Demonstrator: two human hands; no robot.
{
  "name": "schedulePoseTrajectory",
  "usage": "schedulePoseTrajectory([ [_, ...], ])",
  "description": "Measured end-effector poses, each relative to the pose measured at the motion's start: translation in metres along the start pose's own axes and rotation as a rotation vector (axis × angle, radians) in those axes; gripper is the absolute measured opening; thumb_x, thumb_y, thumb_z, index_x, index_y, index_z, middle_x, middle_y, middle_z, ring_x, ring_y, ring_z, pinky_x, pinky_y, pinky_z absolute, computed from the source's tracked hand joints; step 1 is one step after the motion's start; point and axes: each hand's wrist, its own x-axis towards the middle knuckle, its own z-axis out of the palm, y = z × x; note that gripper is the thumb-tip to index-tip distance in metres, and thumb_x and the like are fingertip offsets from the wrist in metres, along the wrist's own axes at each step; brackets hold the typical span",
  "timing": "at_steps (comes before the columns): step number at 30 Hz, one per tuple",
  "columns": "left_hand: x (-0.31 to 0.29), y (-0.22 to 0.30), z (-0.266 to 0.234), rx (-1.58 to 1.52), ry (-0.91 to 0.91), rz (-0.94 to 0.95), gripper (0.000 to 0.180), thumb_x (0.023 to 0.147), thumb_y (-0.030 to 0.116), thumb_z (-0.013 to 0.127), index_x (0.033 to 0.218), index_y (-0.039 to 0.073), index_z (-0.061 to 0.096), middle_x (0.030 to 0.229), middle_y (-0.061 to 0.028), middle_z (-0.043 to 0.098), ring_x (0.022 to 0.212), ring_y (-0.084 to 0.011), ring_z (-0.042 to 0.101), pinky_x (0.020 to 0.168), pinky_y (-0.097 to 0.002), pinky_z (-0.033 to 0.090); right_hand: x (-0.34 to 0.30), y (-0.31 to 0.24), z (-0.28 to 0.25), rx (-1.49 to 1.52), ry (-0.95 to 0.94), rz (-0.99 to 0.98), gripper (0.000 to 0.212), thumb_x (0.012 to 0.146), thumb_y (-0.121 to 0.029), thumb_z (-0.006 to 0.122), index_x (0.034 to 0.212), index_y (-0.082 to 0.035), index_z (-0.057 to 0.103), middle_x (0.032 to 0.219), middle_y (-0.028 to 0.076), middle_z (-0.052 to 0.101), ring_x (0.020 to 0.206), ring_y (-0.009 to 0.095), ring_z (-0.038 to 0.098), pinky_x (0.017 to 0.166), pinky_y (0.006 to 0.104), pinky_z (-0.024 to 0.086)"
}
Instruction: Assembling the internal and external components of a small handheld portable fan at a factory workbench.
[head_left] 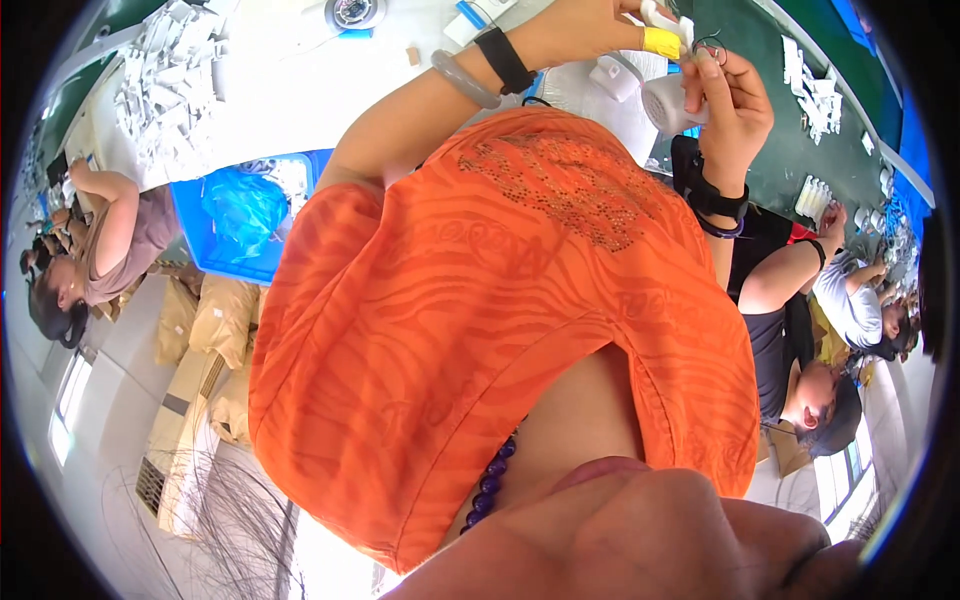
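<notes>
**Both hands raised over the far bench, working a white plastic part**

The person's left hand (590, 28) reaches in from the left at the far edge of the view. It wears a black wrist strap (503, 60) and a grey bangle (464, 80), and one finger carries a band of yellow tape (661, 42). Its fingers are pressed together, pinching a small white piece (655, 12) that is cut off by the top edge.

The right hand (728, 100) is just right of it, with a black watch strap (713, 197) on the wrist. Its fingers are curled and closed around a rounded white plastic part (668, 103), which sits between the two hands, above the bench. A thin dark wire loop (708, 45) shows at the right fingertips; exactly how it is held cannot be told.

An orange patterned top (480, 330) fills the near middle of the view.

On the white bench (300, 90), far left, lies a heap of white plastic parts (168, 70). A blue crate (240, 212) lined with a blue bag sits nearer. To the far right a green mat (800, 150) carries more white pieces (815, 95). Other people sit at the left and right edges.
</notes>
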Motion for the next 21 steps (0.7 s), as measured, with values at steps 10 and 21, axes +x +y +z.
schedulePoseTrajectory([
  [10, -0.011, 0.053, 0.056, 0.682, 0.354, -0.042, 0.026, 0.095, 0.007, 0.057, 0.119, 0.000, 0.056, 0.105, -0.0027, 0.062, 0.095, -0.0102, 0.058, 0.081, -0.0229, 0.048, -0.019, -0.019, 0.019, -0.175, -0.055, 0.049, 0.015, 0.095, -0.013, 0.061, 0.099, 0.001, 0.062, 0.081, 0.007, 0.069, 0.059, 0.010, 0.058, 0.055, 0.0229, 0.046],
  [21, -0.031, 0.053, 0.030, 0.701, 0.034, -0.003, 0.038, 0.090, 0.025, 0.064, 0.119, 0.001, 0.054, 0.098, -0.0064, 0.063, 0.088, -0.0146, 0.060, 0.077, -0.0289, 0.049, -0.021, -0.019, 0.012, -0.966, 0.137, -0.382, 0.016, 0.084, -0.014, 0.073, 0.099, -0.008, 0.072, 0.075, 0.007, 0.065, 0.068, 0.017, 0.061, 0.059, 0.0271, 0.047],
])
